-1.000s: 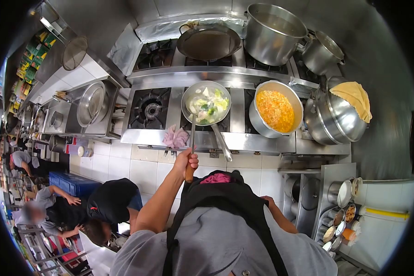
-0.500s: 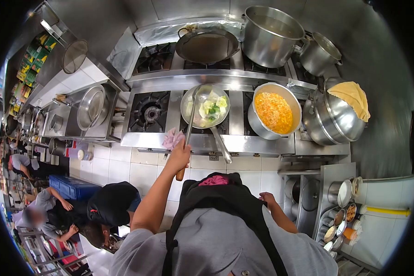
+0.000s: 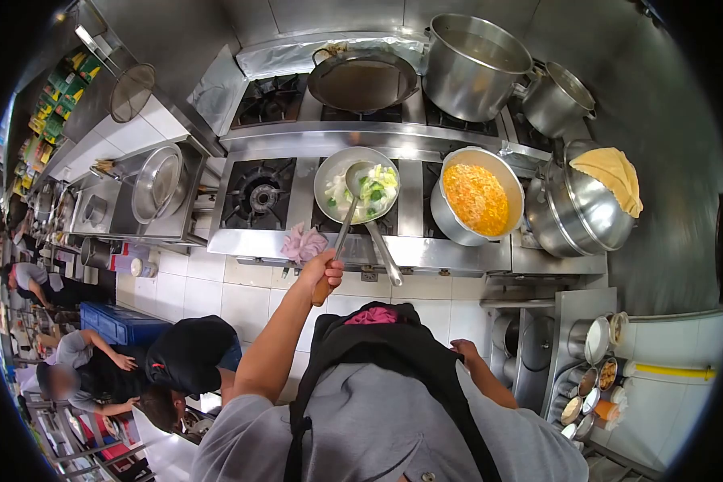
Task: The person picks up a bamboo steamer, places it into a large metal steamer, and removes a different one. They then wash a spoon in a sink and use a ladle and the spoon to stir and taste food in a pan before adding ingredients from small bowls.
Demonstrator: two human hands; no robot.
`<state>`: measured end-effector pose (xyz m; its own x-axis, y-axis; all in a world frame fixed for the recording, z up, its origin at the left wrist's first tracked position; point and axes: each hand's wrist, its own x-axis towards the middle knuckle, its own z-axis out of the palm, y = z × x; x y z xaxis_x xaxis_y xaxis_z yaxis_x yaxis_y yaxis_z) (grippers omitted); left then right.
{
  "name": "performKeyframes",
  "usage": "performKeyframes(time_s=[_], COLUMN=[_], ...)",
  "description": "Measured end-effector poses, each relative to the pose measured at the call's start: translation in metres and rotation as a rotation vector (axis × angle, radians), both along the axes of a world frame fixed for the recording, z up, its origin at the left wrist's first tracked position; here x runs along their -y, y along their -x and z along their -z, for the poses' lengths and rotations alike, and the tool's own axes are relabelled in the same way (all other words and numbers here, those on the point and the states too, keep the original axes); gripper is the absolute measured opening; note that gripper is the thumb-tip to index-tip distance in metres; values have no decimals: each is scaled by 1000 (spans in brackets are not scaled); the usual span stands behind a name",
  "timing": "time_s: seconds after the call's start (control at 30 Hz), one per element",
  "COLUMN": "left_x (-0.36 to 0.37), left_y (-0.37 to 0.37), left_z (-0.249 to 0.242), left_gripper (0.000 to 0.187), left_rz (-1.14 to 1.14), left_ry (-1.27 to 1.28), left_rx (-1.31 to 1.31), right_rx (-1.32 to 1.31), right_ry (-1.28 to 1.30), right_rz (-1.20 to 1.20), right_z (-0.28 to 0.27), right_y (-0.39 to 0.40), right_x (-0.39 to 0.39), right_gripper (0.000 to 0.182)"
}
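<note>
My left hand (image 3: 321, 273) is closed round the wooden handle of a long metal ladle (image 3: 347, 225). The ladle's round bowl rests inside a pan (image 3: 326, 170) on the front middle burner, among pale and green vegetable pieces (image 3: 377, 191). The pan's own handle (image 3: 386, 255) points toward me, untouched. Just beyond my left hand, a crumpled pinkish cloth (image 3: 304, 243) lies on the stove's front edge. My right hand (image 3: 463, 348) hangs low beside my body, away from the stove; its fingers are too small and partly hidden to read.
A pot of orange, chunky food (image 3: 475, 201) stands right of the pan. Behind are a dark wok (image 3: 362, 80) and two tall pots (image 3: 475, 68). A lidded steel vessel (image 3: 590, 213) carries a yellow cloth (image 3: 610, 177). Two people bend over at lower left, near a blue crate (image 3: 128, 321).
The ladle's bowl has moved down and right in the pan, shifting the vegetables. My left hand has moved slightly right. The ladle now leans more to the right.
</note>
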<state>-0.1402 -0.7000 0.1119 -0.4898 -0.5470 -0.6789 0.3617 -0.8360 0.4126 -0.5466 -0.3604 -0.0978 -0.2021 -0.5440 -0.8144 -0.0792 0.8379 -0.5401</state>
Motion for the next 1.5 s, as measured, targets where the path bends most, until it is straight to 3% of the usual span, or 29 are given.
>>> performKeyframes(time_s=[0.03, 0.1, 0.17, 0.2, 0.27, 0.3, 0.37, 0.6, 0.7, 0.73, 0.77, 0.83, 0.87, 0.93, 1.17, 1.23, 1.3, 1.33, 1.4, 1.43, 1.5], left_x=[1, -3, -8, -11, -19, -21, -26, -60, -72, -74, -74, -72, -69, -57, -21, -14, -12, -13, -20, -22, -24], left_y=[-4, -9, -12, -14, -18, -21, -27, -39, -42, -45, -43, -31, -27, -25, -22, -27, -32, -27, -14, -8, -1], left_z=[-3, -12, -26, -31, -43, -51, -66, -86, -33, 5, 9, 7, 6, 23, 28, 58, 93, 76, 41, 37, 28], left_gripper=[12, 13, 20, 20, 17, 17, 14, 49, 52, 51, 51, 51, 52, 53, 52, 53, 49, 49, 24, 24, 14], left_rz=[-48, -56, -17, -16, 165, 160, 304, 492, 491, 363, 361, 456, 491, 469, 457, 443, 158, 160, 157, 157, -138], left_ry=[-141, -170, -67, -70, 267, 264, 490, 753, 982, 1284, 1285, 1130, 1079, 1115, 1119, 1113, 1442, 1445, 407, 408, 33], left_rx=[-197, -253, 29, 30, 428, 428, 673, 962, 1008, 1043, 1043, 1185, 1225, 1256, 1373, 1335, 1260, 1259, 563, 564, 39], right_rx=[25, 85, 147, 102, 57, 25, -5, -16, -33, -46, -47, 145, 143, 59, 18, 19, 4, -12, -19, -27, -5], right_ry=[-30, -56, -85, -70, -60, -61, -64, -4, -28, -37, -36, -134, -133, -16, -74, -74, -58, -43, -43, -44, -43], right_rz=[47, 157, 269, 196, 118, 58, -8, -122, -115, -118, -119, 216, 216, -5, -20, 3, -23, -52, -52, -57, -43], right_z=[3, 3, -2, -4, -8, -4, 6, 6, -7, -9, -8, 0, 2, 8, 9, 8, 5, 2, -7, -7, -2], right_y=[0, -1, -5, -5, -6, -6, -2, 5, 3, 2, 2, 3, 5, 9, 12, 11, 11, 10, 7, 7, 6], right_x=[0, -1, -2, -4, -6, -8, -11, -4, 11, 13, 14, 18, 18, 13, 1, -3, -4, -6, -6, -6, -6], right_gripper=[22, 22, 22, 22, 23, 23, 24, 23, 21, 20, 20, 18, 18, 18, 22, 23, 24, 24, 24, 24, 24])
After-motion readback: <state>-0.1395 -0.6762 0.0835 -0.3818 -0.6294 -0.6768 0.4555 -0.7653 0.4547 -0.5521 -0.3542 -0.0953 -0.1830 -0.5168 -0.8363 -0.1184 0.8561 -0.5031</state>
